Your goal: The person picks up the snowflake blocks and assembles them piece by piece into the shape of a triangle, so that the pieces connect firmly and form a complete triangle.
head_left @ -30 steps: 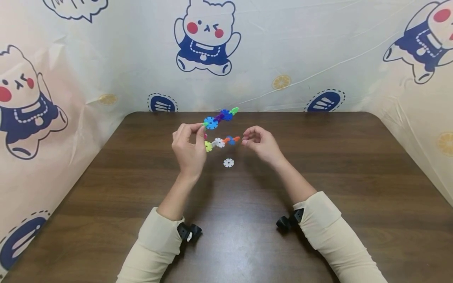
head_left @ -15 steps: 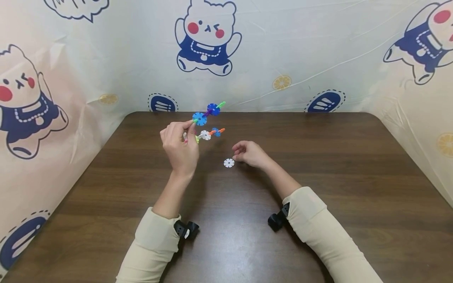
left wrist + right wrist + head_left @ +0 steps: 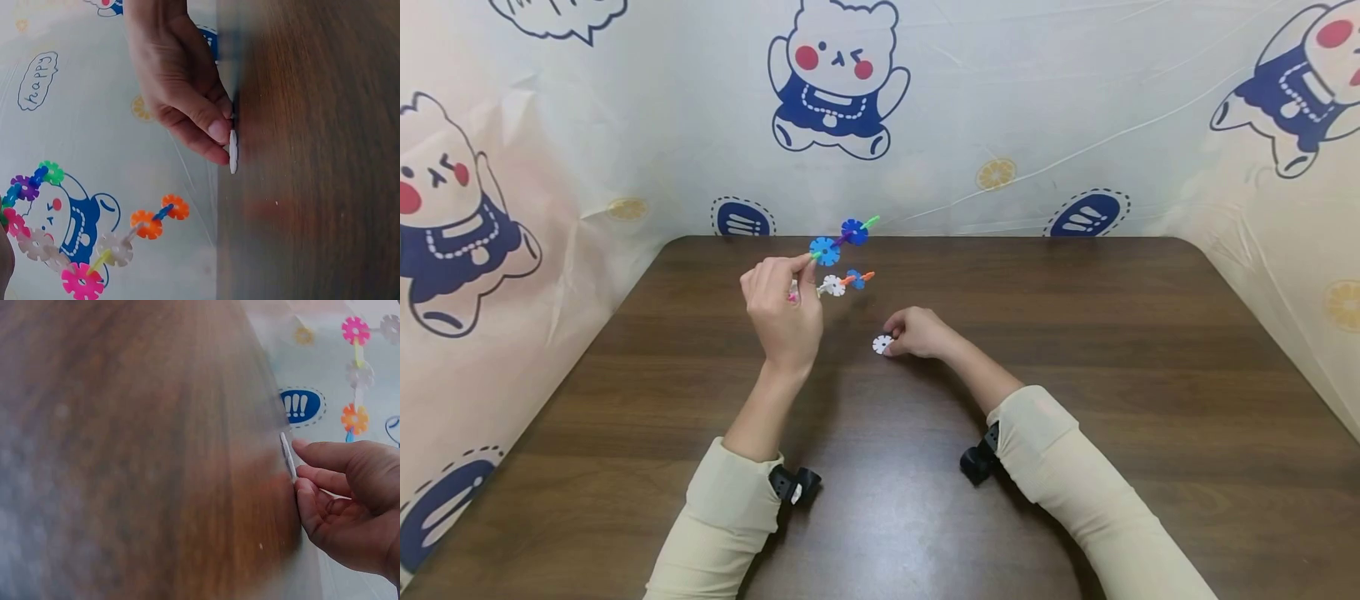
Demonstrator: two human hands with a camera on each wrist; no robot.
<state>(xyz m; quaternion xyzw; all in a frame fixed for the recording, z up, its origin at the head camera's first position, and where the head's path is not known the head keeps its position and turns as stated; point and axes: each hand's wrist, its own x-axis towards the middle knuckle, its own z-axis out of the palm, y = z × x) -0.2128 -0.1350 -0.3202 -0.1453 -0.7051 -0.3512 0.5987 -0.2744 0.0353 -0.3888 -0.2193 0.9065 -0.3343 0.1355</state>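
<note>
My left hand (image 3: 782, 312) holds up a chain of interlocking plastic snowflake discs (image 3: 825, 251), pinched at a green disc between thumb and forefinger. One end of the chain reaches right in blue, purple and green. The other hangs lower, with pink, white, orange and blue discs, as the left wrist view shows at a pink disc (image 3: 82, 282). My right hand (image 3: 925, 333) is down at the table, thumb and fingertips at the right edge of a loose white snowflake disc (image 3: 881, 343). Seen edge-on in the right wrist view, this white disc (image 3: 288, 457) meets the fingertips.
A brown wood-grain table (image 3: 1112, 350) lies under both hands. Behind it and at both sides hangs a pale printed curtain (image 3: 985, 92) with bear drawings. A black wrist camera (image 3: 796, 487) sits at the left cuff, another black camera (image 3: 979, 460) at the right.
My left hand has drawn the chain left and slightly up, away from my right hand. My right hand has come down and toward me, and its fingers now pinch the white disc's edge.
</note>
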